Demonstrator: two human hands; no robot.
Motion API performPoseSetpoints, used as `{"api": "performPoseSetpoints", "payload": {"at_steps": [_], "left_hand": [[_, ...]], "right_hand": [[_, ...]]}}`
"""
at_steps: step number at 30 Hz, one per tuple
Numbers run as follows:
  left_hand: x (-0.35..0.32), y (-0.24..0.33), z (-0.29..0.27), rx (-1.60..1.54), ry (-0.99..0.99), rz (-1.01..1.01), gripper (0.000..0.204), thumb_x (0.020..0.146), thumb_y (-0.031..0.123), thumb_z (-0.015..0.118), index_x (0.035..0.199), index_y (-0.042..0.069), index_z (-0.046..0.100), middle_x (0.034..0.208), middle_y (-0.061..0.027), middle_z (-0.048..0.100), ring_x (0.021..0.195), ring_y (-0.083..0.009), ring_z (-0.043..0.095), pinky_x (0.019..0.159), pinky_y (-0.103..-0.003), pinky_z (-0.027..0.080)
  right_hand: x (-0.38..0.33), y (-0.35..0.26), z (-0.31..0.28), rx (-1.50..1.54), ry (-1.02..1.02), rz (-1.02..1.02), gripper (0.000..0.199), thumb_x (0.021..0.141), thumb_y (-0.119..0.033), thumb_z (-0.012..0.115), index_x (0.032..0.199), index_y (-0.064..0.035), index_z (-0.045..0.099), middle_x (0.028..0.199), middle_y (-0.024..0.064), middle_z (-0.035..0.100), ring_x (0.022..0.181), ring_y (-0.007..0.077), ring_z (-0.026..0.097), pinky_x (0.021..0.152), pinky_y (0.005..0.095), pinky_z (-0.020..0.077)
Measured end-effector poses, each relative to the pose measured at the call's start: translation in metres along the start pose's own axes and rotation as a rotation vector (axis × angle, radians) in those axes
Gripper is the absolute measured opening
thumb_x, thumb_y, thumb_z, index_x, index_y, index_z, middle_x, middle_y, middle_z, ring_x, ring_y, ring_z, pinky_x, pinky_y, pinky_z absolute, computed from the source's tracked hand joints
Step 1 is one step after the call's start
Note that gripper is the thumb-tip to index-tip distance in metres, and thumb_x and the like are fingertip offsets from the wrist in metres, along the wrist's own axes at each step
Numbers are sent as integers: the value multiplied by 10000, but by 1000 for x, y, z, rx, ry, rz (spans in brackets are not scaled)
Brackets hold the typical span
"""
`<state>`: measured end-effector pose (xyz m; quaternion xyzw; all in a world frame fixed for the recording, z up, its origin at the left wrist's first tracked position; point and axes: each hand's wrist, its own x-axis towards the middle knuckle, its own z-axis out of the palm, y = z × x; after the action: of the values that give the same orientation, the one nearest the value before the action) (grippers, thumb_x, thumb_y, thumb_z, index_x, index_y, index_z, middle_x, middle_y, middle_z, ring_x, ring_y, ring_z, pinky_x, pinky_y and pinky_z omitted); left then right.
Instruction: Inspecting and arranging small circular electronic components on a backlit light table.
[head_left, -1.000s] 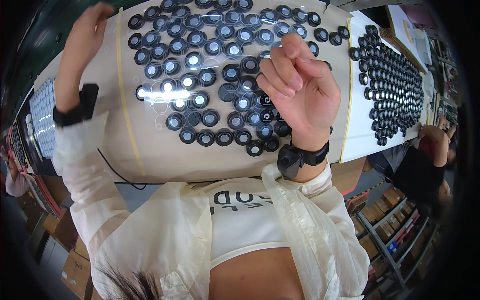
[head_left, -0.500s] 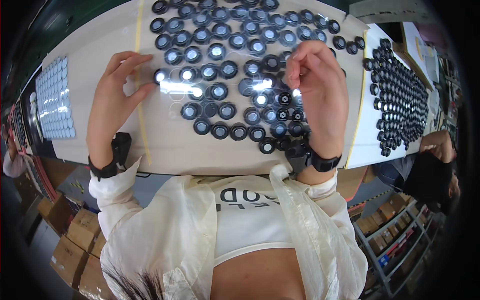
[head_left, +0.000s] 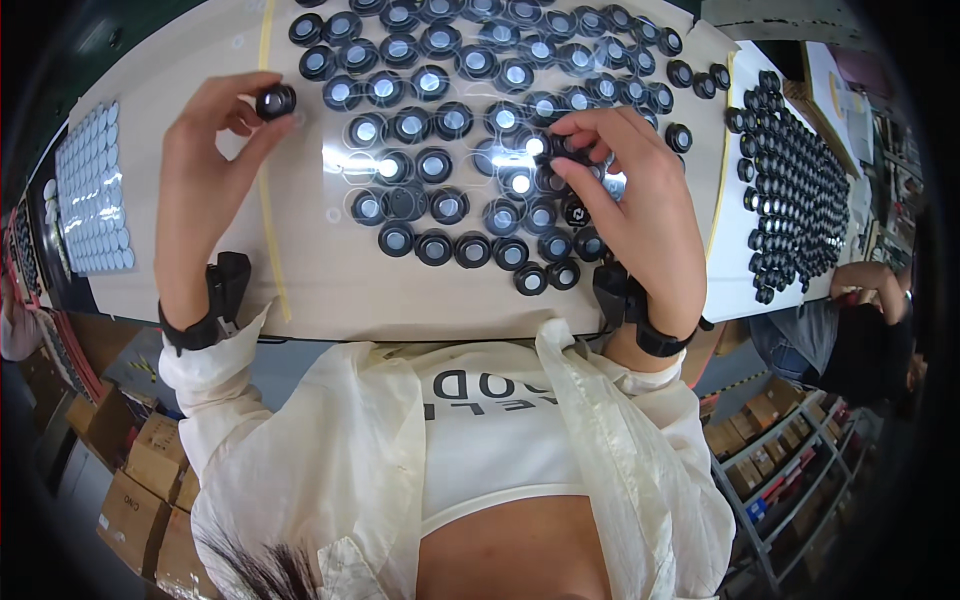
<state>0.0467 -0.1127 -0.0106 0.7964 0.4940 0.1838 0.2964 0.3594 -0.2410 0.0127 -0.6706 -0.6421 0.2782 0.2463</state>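
My left hand [head_left: 215, 140], raised at the left of the table, pinches a black round cap [head_left: 275, 101] between thumb and fingers. My right hand [head_left: 640, 185] closes its thumb and fingertips around another black round cap [head_left: 566, 146] among the rows; the fingers partly hide it. Around it stand many black caps with pale grey round tops [head_left: 433, 166], close together. A glossy clear plastic sheet [head_left: 345, 160] with faint round outlines spreads among them, catching bright reflections. Close to my right palm, one cap [head_left: 575, 211] shows a dark top with a white mark.
A sheet of pale round discs [head_left: 95, 190] lies at the left of the table [head_left: 330, 300]. Rows of black caps [head_left: 790, 210] cover a white board at the right. Yellow tape [head_left: 268, 215] crosses the tabletop. Another person [head_left: 850, 330] sits at far right; cardboard boxes [head_left: 135, 520] are stacked lower left.
My left hand has lifted a cap off the left end of a row and moved up and left. My right hand has lowered and closed on a cap.
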Motion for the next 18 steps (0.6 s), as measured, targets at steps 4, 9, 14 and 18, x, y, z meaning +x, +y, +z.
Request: {"api": "performPoseSetpoints", "payload": {"at_steps": [4, 9, 14, 18], "left_hand": [[15, 46, 21, -166, -80, 232, 356, 822, 16, 736, 1167, 19, 653, 991, -66, 656, 872, -148, 590, 840, -280, 480], [32, 81, 75, 47, -237, 546, 369, 830, 63, 713, 1177, 18, 597, 1304, -134, 581, 1152, -308, 579, 963, -409, 471], [34, 84, 104, 82, -242, 744, 299, 842, 70, 687, 1105, -8, 567, 1405, -143, 523, 1296, -332, 502, 1102, -449, 404], [34, 80, 112, 29, -275, 760, 328, 843, 63, 686, 1130, -7, 545, 1439, -146, 499, 1333, -334, 477, 1115, -455, 395]], "right_hand": [[4, 6, 4, -30, -53, -38, 245, 771, 8, 735, 1003, -11, 658, 895, 121, 632, 817, 269, 623, 729, 359, 501], [2, 1, 4, -32, -209, -49, 206, 744, 11, 737, 933, -5, 656, 867, 140, 637, 827, 327, 641, 730, 409, 499], [-4, 8, -10, -97, -84, 63, 209, 719, 8, 763, 906, -8, 670, 850, 137, 651, 784, 296, 660, 679, 376, 514], [-6, 20, -15, -108, -81, 123, 203, 716, 5, 775, 896, -1, 681, 812, 135, 677, 745, 269, 672, 650, 349, 517]]}}
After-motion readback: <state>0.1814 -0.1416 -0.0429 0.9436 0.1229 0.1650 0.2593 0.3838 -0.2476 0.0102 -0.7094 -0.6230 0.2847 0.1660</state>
